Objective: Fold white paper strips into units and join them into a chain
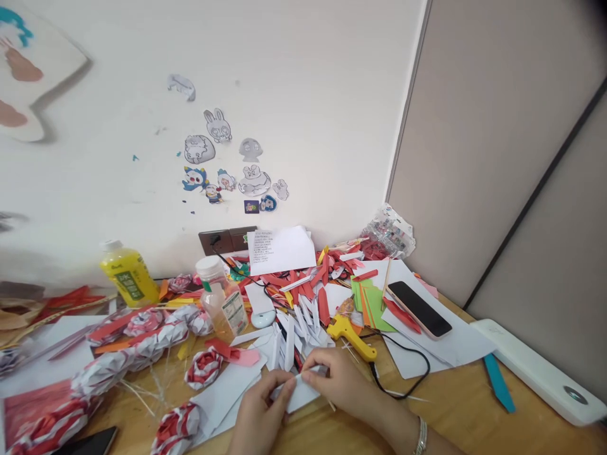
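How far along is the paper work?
Looks done: the red-and-white rosettes and the long pleated garland at left.
In hand: one white paper piece, pinched by the left hand and right hand.
Probably left: the loose white strips and red strips, lying unattached in the pile. The glue gun lies unheld. No total visible, so can't give a fraction.
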`<action>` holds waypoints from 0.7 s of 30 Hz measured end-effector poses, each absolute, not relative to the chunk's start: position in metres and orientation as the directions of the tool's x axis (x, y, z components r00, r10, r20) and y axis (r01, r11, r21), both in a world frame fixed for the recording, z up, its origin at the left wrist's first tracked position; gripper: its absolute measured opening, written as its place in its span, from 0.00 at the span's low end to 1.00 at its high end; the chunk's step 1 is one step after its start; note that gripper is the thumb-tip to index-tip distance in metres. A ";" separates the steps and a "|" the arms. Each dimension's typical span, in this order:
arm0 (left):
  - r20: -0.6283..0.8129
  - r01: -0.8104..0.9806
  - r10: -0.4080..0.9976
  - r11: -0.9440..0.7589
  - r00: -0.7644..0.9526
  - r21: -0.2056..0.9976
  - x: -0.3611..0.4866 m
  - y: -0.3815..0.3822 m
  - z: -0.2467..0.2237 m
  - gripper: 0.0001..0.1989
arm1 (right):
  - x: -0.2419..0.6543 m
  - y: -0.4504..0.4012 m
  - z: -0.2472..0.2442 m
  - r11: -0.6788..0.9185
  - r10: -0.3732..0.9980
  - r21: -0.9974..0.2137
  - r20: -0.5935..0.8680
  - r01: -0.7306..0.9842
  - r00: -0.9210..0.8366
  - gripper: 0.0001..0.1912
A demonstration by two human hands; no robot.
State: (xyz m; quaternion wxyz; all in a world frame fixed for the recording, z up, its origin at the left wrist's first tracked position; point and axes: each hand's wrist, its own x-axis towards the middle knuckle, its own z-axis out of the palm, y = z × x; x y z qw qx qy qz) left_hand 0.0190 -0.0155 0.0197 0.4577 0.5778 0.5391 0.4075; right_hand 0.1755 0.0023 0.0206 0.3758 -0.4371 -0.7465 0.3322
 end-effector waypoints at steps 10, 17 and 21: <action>-0.090 0.242 0.986 0.054 0.139 0.969 0.019 -0.016 0.012 0.16 | 0.179 0.002 0.024 0.448 0.867 -0.712 0.198 0.541 -0.457 0.07; -0.138 0.169 0.974 0.108 0.177 0.980 0.019 -0.010 0.003 0.18 | 0.185 0.004 0.025 0.382 0.859 -0.838 0.166 0.390 -0.485 0.07; -0.146 0.083 0.973 0.133 0.178 0.988 0.021 -0.010 -0.003 0.20 | 0.185 0.005 0.022 0.240 0.891 -0.950 0.134 0.199 -0.435 0.08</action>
